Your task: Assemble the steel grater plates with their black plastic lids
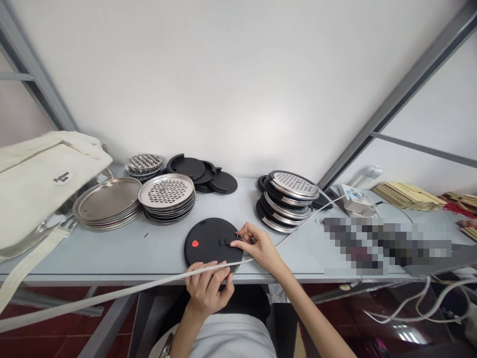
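Note:
A round black disc (208,238) with an orange-red dot sticker (195,243) lies near the table's front edge. On its upper face sits a small black tab (223,242). My left hand (208,288) holds the disc's front edge, fingers on top and thumb beneath. Over the disc's right side, my right hand (257,243) is closed in a pinch beside the tab. Something small and dark shows at its fingertips, too small to name. A white cable (149,284) passes in front of the disc and my left fingers.
Stacked metal plates (112,196) and metal grater discs (167,194) stand at left, beside a cream bag (40,174). Black round parts (190,168) lie behind them. Assembled grater discs (292,184) are piled right of centre. Farther right are a white power adapter (357,201) and yellowish packets (406,196).

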Demonstrator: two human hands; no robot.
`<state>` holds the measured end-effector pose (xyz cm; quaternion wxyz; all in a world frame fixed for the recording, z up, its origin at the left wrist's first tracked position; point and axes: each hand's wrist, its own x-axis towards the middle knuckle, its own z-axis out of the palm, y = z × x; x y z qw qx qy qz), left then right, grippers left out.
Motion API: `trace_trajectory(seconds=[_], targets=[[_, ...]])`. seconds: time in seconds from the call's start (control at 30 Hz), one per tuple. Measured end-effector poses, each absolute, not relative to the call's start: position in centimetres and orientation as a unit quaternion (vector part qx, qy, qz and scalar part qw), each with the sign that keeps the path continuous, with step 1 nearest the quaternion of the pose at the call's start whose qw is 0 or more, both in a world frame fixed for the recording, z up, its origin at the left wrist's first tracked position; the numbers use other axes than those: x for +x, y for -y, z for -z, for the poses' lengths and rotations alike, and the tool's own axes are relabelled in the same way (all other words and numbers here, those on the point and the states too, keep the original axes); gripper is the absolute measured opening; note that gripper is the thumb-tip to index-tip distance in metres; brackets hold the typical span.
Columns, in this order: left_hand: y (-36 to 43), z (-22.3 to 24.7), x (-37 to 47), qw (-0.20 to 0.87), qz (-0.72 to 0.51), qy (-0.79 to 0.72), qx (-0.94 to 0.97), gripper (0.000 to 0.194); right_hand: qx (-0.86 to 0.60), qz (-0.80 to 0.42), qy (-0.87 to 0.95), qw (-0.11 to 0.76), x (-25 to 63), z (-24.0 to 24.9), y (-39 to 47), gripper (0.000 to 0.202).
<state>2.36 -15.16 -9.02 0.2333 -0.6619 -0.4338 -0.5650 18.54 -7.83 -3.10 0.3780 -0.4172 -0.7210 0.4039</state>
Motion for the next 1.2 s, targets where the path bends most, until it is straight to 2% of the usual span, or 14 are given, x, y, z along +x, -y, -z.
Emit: trace_trajectory(seconds=[1.2], targets=[[15.12, 8.61, 2.33, 0.242, 0.565, 0.427, -0.664, 0.005, -0.414, -0.396, 0.729, 0.375, 18.6, 3.0, 7.91, 0.031]])
